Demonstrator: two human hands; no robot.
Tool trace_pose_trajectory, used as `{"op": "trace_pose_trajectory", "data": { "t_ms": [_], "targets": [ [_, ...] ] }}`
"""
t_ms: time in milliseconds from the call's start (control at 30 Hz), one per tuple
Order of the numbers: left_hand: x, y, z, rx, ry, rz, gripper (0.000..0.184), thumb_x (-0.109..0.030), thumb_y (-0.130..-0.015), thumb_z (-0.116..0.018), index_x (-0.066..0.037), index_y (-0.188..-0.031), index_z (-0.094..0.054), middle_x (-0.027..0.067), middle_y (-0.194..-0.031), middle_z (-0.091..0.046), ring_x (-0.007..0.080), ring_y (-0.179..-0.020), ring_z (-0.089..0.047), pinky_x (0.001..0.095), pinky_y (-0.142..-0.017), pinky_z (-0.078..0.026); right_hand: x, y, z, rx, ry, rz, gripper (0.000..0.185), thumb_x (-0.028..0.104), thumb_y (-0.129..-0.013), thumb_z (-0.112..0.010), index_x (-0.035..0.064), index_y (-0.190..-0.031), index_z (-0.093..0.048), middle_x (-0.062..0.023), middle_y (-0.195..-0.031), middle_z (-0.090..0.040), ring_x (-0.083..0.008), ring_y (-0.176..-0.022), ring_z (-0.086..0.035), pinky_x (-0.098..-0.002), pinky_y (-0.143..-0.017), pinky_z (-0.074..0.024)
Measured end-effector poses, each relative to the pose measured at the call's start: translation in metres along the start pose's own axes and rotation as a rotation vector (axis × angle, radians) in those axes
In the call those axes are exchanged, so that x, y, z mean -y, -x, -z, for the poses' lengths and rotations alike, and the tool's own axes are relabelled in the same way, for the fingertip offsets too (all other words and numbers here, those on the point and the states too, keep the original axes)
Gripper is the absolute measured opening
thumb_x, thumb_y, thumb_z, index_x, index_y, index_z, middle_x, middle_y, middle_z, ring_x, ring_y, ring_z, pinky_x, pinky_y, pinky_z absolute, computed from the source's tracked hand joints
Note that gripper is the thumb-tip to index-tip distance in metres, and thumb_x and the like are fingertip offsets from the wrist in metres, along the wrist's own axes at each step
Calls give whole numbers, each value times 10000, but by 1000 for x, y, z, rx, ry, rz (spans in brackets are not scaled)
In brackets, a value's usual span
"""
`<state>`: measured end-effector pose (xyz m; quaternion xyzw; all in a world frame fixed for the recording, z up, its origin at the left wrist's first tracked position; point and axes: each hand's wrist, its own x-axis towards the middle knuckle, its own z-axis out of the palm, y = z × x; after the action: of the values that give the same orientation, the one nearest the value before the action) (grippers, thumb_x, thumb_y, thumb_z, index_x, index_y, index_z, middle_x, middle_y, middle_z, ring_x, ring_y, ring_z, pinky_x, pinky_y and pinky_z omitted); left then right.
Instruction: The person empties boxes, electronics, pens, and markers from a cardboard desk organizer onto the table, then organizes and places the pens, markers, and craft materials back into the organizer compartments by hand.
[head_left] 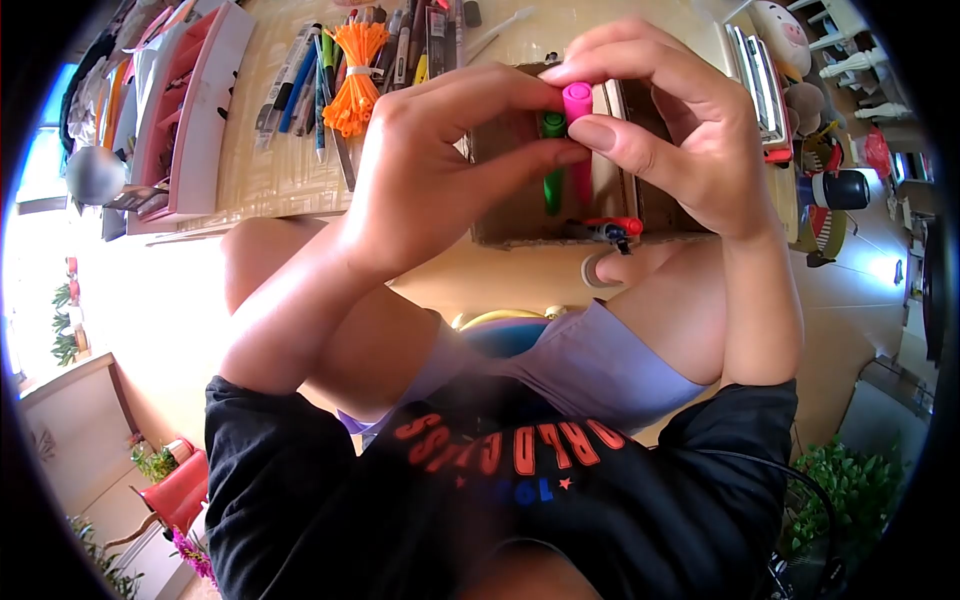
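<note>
Hands (pixel 425 170) pinch a pink marker (pixel 578 102) and green marker (pixel 553 165).

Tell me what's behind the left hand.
Partly visible: a brown cardboard box and a slim green pen, its middle covered by the thumb; anything the left hand fully hides cannot be seen.

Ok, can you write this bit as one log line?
left hand: holding green marker | right hand: holding pink marker | beneath: cardboard box
</note>
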<state>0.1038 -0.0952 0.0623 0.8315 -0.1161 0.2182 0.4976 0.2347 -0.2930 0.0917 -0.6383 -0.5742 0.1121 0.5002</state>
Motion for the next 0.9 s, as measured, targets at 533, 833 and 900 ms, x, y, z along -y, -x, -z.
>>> {"op": "trace_pose_trajectory", "data": {
  "t_ms": [533,833,900],
  "targets": [
    [-9,2,-8,196,35,171,355,-41,-859,-826,-23,-1203,-738,74,-957,-780,112,-790,-717,284,-728,-578,8,5,24,269,-93,-167,134,-1,-780,-768,5,-897,-703,-89,-912,-653,-201,-891,-615,-323,-815,-486],
    [1,3,-6,414,-111,25,367,-57,-876,-790,-29,-1235,-720,136,-963,-766,259,-809,-745,363,-726,-586,-4,11,31,339,-115,-178,152,56,-781,-787,13,-917,-734,-91,-951,-689,-207,-898,-642,-328,-824,-499],
    [5,3,-7,439,-113,-8,335,-58,-882,-781,-30,-1212,-730,147,-963,-758,294,-836,-741,373,-736,-583,-4,11,32,347,-122,-187,147,76,-788,-786,14,-914,-739,-91,-948,-691,-207,-904,-643,-329,-829,-499]
  ]
}}
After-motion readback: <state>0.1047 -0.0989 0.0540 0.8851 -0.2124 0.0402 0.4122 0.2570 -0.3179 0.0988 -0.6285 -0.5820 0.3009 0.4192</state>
